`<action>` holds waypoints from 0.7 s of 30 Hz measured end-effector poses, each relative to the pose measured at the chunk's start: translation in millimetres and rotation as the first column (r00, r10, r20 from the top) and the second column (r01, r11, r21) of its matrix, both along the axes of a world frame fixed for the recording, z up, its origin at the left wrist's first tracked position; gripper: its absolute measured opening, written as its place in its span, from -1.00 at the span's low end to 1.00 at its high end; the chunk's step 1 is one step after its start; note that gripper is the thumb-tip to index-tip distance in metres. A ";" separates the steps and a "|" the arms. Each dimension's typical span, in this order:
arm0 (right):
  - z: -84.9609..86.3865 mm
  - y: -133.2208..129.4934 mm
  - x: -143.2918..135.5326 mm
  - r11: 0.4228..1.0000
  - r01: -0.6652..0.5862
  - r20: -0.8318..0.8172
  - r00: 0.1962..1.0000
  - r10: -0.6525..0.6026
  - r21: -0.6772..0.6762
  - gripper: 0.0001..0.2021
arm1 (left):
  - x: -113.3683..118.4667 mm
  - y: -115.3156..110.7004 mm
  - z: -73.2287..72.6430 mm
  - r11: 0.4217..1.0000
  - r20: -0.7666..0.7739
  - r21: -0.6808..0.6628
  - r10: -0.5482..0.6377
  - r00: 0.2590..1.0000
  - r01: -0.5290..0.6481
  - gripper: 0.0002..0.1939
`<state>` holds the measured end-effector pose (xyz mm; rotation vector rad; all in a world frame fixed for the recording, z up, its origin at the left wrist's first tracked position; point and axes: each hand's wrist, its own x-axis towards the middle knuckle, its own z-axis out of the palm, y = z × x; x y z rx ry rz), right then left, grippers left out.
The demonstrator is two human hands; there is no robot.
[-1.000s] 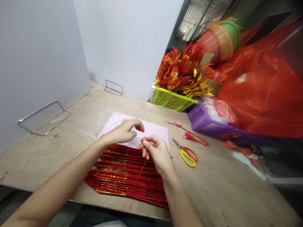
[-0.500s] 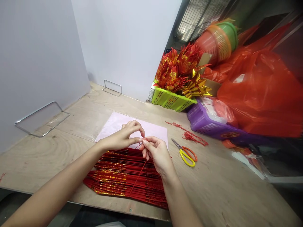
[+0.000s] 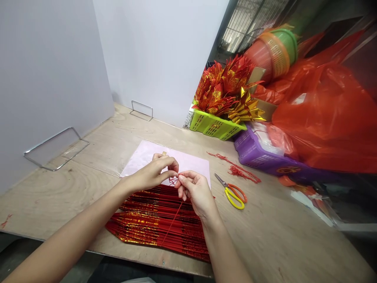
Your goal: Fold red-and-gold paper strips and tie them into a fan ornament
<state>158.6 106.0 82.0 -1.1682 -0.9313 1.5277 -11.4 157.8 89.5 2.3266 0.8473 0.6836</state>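
Note:
Red string (image 3: 174, 220) runs from my fingers down over a folded stack of red and gold paper (image 3: 147, 228) at the table's front edge. My left hand (image 3: 157, 171) pinches the string between thumb and index finger. Right beside it, my right hand (image 3: 193, 186) also grips the string, with its thumb pressed on the index finger and the other fingers curled. Small loops of string hang below the fingertips. Both hands are above the near side of a pale pink sheet (image 3: 188, 159).
Scissors (image 3: 231, 192) and loose red strings (image 3: 238, 169) lie to the right on the wooden table (image 3: 273, 220). Behind stand a green basket (image 3: 216, 125) of red and gold paper shapes and a purple basket (image 3: 259, 155). Metal loops (image 3: 55, 149) stand by the wall at left.
My left thumb and index finger have closed together on the string, where they were more apart. The whole view has shifted slightly. My right hand keeps its grip.

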 end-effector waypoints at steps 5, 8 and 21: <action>-0.2 -0.3 2.0 1.000 0.004 0.007 1.000 -0.004 -0.003 -0.69 | -4.0 3.4 -6.2 0.958 -0.100 0.274 -0.056 0.993 0.081 -0.80; -1.2 -0.8 2.5 1.000 -0.011 0.002 1.000 0.011 -0.011 -0.70 | -5.1 2.6 -7.4 0.912 -0.190 0.397 -0.030 0.981 0.105 -0.75; -1.5 0.3 -0.8 0.999 -0.003 -0.021 1.000 0.002 -0.043 -0.68 | -4.6 -2.9 -2.7 0.893 -0.331 0.430 0.020 0.943 0.132 -0.75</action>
